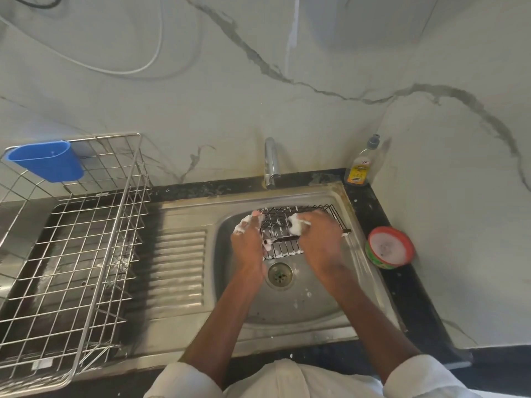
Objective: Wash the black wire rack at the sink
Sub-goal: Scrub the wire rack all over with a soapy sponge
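Inside the sink (370,271), one black wire rack (290,222) leans near the far rim; left hand (248,242) grips it, right hand (319,239) clutches foam.

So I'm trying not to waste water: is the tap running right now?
Off, as far as can be seen: no stream falls from the tap into the sink. The black wire rack carries unrinsed foam.

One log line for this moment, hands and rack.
stage: scrubbing | black wire rack: soapy, in sink | left hand: holds rack edge | right hand: grips foamy scrubber on rack | tap: no water visible
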`<state>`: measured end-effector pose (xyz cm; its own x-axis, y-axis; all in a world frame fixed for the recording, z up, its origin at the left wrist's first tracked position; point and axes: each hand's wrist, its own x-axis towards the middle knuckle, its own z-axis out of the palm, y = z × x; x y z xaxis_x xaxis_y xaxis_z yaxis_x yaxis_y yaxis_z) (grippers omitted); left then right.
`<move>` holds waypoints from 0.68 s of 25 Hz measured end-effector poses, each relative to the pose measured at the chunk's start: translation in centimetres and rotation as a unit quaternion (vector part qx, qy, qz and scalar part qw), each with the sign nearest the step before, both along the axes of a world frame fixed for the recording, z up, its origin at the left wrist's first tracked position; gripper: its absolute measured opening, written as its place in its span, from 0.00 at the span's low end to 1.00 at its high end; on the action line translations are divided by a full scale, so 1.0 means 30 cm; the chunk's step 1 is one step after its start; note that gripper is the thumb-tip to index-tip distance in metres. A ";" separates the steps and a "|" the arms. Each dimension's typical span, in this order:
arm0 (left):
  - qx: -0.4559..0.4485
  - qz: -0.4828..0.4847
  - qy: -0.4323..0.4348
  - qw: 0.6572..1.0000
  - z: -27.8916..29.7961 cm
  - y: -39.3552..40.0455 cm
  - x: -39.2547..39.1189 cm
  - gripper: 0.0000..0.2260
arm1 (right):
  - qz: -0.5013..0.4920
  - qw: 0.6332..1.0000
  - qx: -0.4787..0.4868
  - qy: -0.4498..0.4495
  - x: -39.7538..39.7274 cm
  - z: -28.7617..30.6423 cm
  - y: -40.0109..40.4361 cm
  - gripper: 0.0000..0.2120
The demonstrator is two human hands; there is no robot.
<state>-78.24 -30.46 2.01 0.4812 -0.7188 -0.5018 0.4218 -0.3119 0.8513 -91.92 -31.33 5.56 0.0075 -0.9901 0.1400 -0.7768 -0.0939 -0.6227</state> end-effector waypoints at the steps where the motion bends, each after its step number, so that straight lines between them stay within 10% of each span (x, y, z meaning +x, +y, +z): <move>1: -0.004 0.000 0.000 1.000 -0.004 0.000 0.000 0.10 | 0.051 0.998 -0.028 -0.023 0.039 -0.006 0.031 0.15; 17: -0.070 -0.057 -0.117 0.989 -0.012 0.008 -0.011 0.10 | 0.002 0.995 -0.062 -0.084 0.119 0.039 -0.054 0.15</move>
